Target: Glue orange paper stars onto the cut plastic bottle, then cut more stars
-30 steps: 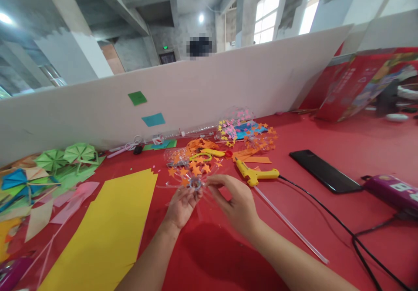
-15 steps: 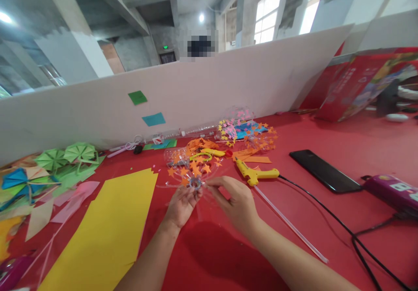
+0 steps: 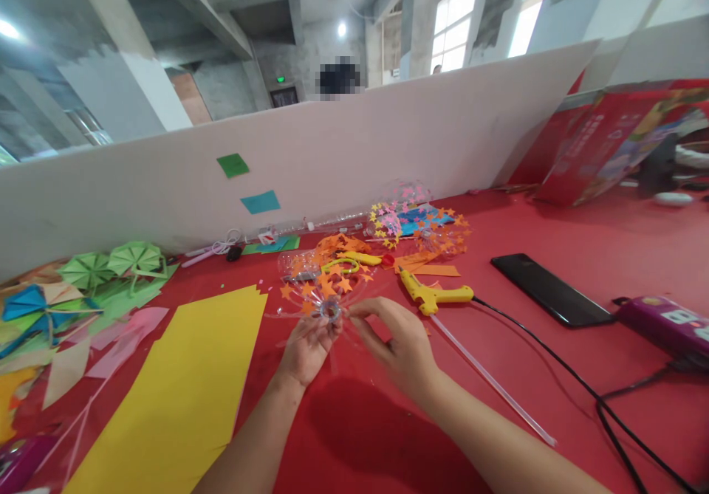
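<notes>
My left hand [image 3: 308, 346] grips a cut clear plastic bottle [image 3: 331, 309] near its neck, whose round opening faces me. Thin clear strips fan out from the neck, and orange paper stars [image 3: 328, 286] sit on many of them. On the right side of the neck, my right hand [image 3: 396, 335] has thumb and forefinger pinched together at the strips; the exact strip is too thin to make out. A yellow hot glue gun [image 3: 435, 292] with a long clear glue stick [image 3: 492, 381] lies just right of my right hand.
Yellow paper sheets [image 3: 182, 376] lie left of my hands. A black phone [image 3: 551, 289] and a purple power strip [image 3: 665, 328] with cables are at right. Behind are orange scraps [image 3: 340, 245] and a yellow-handled tool [image 3: 362, 258]. A white partition [image 3: 332, 154] borders the red table.
The bottle piece has turned slightly in my left hand, so its stars sit a little further left. Both hands stay almost in place.
</notes>
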`<state>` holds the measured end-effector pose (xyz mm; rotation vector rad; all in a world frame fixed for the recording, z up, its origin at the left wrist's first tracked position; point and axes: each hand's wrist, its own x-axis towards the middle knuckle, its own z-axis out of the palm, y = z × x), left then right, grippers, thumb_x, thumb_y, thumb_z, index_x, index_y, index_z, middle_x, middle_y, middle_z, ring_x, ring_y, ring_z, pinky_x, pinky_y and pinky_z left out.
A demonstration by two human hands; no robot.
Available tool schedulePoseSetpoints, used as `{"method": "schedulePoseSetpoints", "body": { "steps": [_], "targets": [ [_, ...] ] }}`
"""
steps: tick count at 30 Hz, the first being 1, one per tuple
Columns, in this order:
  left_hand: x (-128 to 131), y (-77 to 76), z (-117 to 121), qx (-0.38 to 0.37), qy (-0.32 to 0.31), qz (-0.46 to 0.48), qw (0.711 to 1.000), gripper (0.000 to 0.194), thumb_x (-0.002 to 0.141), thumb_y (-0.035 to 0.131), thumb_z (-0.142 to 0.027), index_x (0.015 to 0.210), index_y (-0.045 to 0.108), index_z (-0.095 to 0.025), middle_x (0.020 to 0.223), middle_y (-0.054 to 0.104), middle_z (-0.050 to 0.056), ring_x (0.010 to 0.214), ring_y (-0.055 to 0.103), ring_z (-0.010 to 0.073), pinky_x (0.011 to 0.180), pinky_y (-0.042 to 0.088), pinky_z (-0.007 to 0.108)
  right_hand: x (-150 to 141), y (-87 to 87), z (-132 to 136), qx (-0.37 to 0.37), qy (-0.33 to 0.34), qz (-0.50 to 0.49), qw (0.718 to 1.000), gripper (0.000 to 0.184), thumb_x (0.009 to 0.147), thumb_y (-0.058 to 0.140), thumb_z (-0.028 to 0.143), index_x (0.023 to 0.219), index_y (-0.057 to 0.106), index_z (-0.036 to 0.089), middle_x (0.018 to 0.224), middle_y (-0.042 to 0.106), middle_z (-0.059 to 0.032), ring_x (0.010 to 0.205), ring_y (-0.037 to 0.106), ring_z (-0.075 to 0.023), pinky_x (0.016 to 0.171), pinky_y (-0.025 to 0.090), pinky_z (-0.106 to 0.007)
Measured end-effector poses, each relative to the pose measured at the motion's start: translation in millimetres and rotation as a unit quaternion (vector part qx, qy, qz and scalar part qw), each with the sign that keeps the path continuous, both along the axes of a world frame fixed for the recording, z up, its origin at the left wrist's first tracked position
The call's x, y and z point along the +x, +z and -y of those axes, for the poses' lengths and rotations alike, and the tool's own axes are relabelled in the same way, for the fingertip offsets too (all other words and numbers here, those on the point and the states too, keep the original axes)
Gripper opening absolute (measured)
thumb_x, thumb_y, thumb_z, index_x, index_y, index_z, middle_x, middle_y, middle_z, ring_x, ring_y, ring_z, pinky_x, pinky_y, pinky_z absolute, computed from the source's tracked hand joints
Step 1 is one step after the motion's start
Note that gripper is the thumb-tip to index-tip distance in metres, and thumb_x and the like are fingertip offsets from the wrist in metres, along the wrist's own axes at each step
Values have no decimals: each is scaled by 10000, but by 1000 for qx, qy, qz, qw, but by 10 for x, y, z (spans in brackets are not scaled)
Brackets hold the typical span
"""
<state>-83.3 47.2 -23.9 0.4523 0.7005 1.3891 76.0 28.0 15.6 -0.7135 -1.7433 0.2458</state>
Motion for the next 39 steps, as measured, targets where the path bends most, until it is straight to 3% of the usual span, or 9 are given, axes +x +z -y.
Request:
{"method": "schedulePoseSetpoints", "body": {
  "steps": [7,16,22,28,33,39],
  "targets": [
    [-3,-9,-6,-6,9,1,1000,131,581,703,-22,590,633,-133,690,702,36,630,649,144,592,516,244,-22,-9,-3,5,22,-10,1000,177,886,531,150,1026,623,207,848,718,-56,748,676,-173,703,549,-280],
    [-3,-5,4,-8,14,-2,1000,143,571,719,-25,566,611,-118,678,697,47,625,658,150,605,528,249,-16,-7,5,-21,-2,-22,1000,96,872,517,153,875,597,206,761,693,-37,690,662,-165,645,535,-263],
    [-3,-4,1,-11,19,-5,1000,126,585,693,-22,603,622,-124,668,690,40,603,646,144,592,521,249,-16,-3,8,-24,18,-13,999,162,871,514,145,1001,578,216,852,705,-46,740,669,-165,698,539,-275],
    [-29,2,1,0,8,-2,1000,123,576,680,-40,623,617,-136,737,687,38,622,618,126,608,511,245,18,58,51,3,8,-13,1000,221,815,466,86,959,570,218,810,657,-40,724,619,-176,663,498,-297],
    [-50,17,0,9,-28,-2,1000,210,542,696,-82,749,673,-114,745,689,64,618,593,120,572,478,221,57,71,35,4,-21,-86,996,193,846,457,72,881,570,224,813,610,-32,765,577,-183,694,461,-310],
    [-66,10,5,29,-53,-12,998,162,554,687,-80,705,664,-136,770,705,71,648,616,137,563,467,226,80,8,-162,-115,-49,-241,962,114,836,546,238,924,617,234,965,571,-52,948,542,-219,854,445,-372]
  ]
}}
